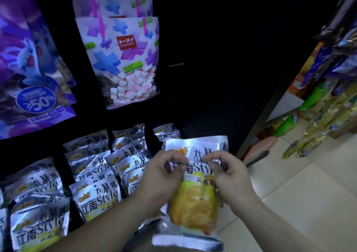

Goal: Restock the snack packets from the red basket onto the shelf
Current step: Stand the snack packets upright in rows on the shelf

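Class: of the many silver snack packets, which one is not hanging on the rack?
The packet pinched between the left hand and right hand; the other packets hang in rows.

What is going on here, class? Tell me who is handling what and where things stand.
A person holds one silver packet in both hands: the left hand grips its left side and the right hand pinches it near the top. The packet is held in front of a dark shelf, where matching packets already sit in rows, and it is not yet placed. A marshmallow bag hangs above them.
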Motion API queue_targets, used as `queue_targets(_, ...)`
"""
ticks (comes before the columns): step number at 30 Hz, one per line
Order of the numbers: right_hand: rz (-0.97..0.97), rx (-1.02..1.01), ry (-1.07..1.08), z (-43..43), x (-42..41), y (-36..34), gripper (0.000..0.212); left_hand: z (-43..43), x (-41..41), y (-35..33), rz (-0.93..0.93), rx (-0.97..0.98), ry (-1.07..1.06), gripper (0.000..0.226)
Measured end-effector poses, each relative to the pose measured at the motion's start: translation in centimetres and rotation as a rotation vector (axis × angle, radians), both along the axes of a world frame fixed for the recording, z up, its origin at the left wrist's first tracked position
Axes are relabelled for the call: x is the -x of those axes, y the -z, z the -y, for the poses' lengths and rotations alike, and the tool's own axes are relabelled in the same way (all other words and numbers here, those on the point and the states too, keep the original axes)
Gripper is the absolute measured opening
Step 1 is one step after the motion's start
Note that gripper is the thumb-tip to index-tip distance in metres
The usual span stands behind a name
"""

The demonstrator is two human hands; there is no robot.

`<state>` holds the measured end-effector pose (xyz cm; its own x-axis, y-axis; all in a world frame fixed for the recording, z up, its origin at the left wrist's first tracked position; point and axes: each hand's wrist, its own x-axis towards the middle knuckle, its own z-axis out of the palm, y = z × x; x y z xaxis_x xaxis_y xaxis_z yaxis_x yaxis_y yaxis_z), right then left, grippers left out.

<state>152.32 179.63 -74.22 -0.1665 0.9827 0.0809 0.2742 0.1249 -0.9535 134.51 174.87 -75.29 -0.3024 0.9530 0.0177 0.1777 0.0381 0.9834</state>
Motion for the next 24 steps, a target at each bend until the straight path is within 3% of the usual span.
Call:
queue_targets(5, 0.123, 0.057, 0.011, -0.8, -1.7, 2.5, 0.045, 0.9, -1.1, 1.8, -0.08, 0.164, 0.227, 0.03)
queue_targets(10, 0.145, 0.22, -0.048, -0.4, -0.6, 4.3, 0.048, 0.3, -0.4, 3.3, 0.034, 0.273, 0.131, 0.027)
queue_targets(18, 0.139, 0.375, -0.269, -6.0, 4.5, 8.5, 0.03, -0.3, 5.5, 5.4, 0.173, 0.362, -0.093, 0.029)
queue_targets(21, 0.09, 0.454, -0.366, -7.9, 5.9, 9.6, 0.022, -2.1, 7.3, 5.6, 0.213, 0.349, -0.122, 0.025)
queue_targets(24, -0.117, 0.497, -0.385, -9.4, 6.1, 9.8, 0.018, -5.0, 7.6, 6.4, 0.271, 0.337, -0.086, 0.025)
